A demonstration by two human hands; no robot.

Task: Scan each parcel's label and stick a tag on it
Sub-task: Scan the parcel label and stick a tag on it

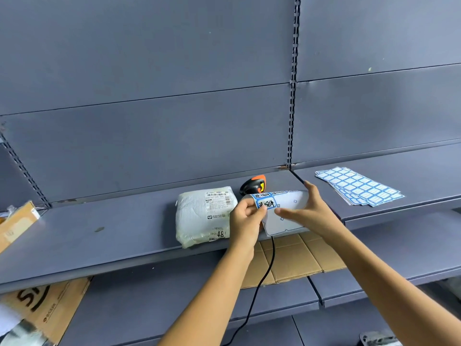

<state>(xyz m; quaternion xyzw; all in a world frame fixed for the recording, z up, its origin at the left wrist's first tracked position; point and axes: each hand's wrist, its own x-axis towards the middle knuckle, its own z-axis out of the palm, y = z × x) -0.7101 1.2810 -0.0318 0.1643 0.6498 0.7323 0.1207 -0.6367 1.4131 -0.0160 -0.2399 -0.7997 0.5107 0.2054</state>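
Scanner (252,186) partly hidden (behind sticker sheet (290,208)).

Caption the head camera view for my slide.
Left hand pinches a blue tag on a sticker sheet the right hand holds, beside a white parcel.

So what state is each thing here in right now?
parcel: lies flat on shelf, label up, untouched.
scanner: lies on shelf, unheld.
sticker sheet: held up by right hand.
tag: partly peeled, pinched by left hand.
spare sheets: fanned stack on shelf.
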